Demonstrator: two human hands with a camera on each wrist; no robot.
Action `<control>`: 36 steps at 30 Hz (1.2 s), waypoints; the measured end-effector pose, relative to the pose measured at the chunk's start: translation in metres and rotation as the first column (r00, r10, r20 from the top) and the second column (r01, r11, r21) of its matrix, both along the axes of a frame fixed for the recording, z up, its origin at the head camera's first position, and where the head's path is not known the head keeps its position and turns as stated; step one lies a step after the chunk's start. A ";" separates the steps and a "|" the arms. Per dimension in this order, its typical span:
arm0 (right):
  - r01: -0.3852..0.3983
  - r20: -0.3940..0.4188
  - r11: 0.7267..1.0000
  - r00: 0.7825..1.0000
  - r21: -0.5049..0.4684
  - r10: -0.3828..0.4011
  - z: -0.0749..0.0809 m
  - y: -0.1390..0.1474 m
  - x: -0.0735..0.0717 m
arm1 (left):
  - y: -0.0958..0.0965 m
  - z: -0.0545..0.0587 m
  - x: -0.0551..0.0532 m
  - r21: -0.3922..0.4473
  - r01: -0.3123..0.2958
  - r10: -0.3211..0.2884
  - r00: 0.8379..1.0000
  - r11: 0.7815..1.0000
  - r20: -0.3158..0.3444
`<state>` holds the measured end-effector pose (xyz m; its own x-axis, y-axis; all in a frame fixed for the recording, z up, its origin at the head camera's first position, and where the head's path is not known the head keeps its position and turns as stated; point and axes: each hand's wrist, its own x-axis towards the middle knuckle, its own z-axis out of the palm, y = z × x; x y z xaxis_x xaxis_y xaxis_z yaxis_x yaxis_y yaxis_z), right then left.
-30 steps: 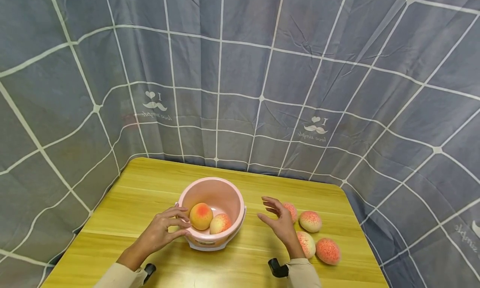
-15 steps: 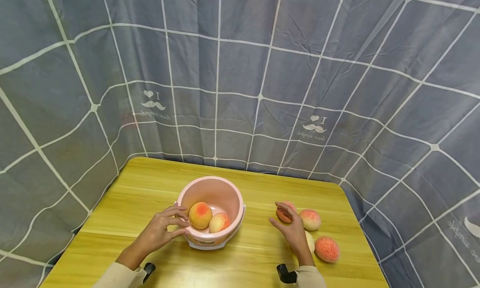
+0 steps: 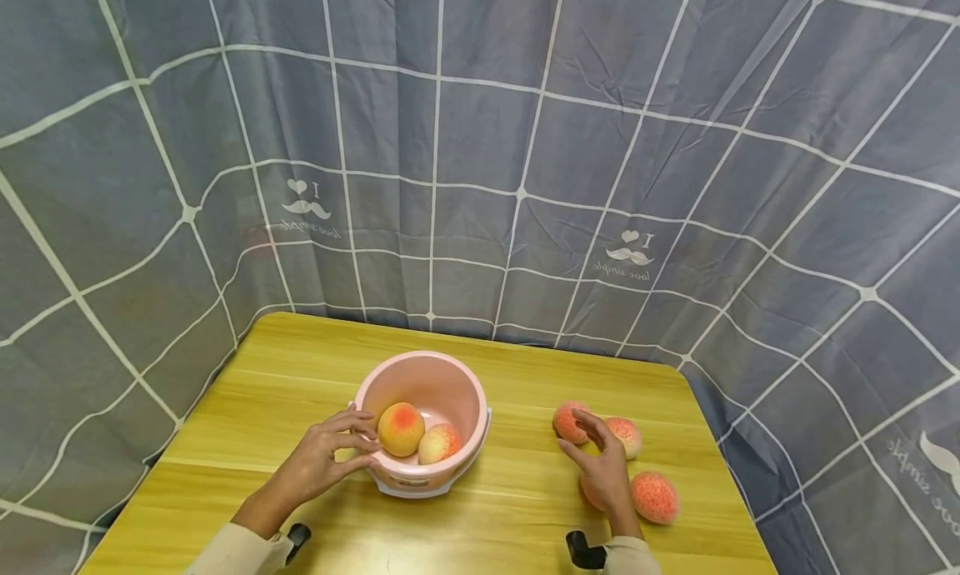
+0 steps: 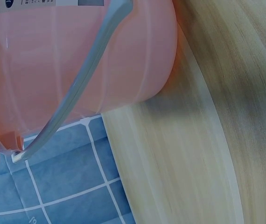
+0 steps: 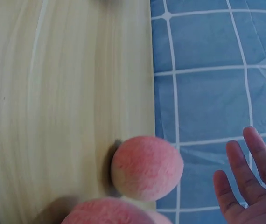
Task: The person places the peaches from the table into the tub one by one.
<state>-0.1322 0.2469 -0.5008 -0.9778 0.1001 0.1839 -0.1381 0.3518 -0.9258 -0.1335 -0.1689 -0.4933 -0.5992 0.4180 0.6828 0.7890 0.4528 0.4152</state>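
The left hand [image 3: 324, 456] held the bucket [image 3: 450, 387], two peaches [image 3: 401, 430] inside, by its side on the table [image 3: 510, 508]. The right hand [image 3: 609, 468], loosely spread, hung over four more peaches [image 3: 655, 497].

The right hand [image 3: 609, 472] partly hides one peach [image 3: 590, 492] in the head view.

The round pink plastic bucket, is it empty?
No, a round orange peach and a round red-speckled cream peach lie inside the bucket.
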 end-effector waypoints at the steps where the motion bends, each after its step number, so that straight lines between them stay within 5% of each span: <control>1: 0.009 0.004 1.000 1.000 0.007 -0.009 0.002 0.001 0.001 | 0.000 0.000 0.000 -0.002 -0.004 0.004 1.000 1.000 -0.002; 5: 0.047 0.021 0.998 0.999 0.030 -0.047 0.000 0.007 0.005 | 0.000 0.001 0.001 -0.001 -0.008 0.008 1.000 1.000 -0.002; 11: 0.096 0.038 0.995 0.995 0.007 -0.097 -0.024 0.025 0.002 | 0.000 0.001 0.001 -0.007 -0.009 0.010 1.000 1.000 0.016; 24: 0.204 0.117 0.977 0.974 -0.063 -0.196 -0.038 0.037 0.007 | -0.001 -0.002 0.000 -0.018 -0.011 0.012 1.000 1.000 0.026; 36: 0.280 0.169 0.959 0.945 0.032 -0.281 -0.059 0.042 0.014 | 0.000 -0.001 0.000 -0.009 -0.002 0.002 1.000 1.000 0.013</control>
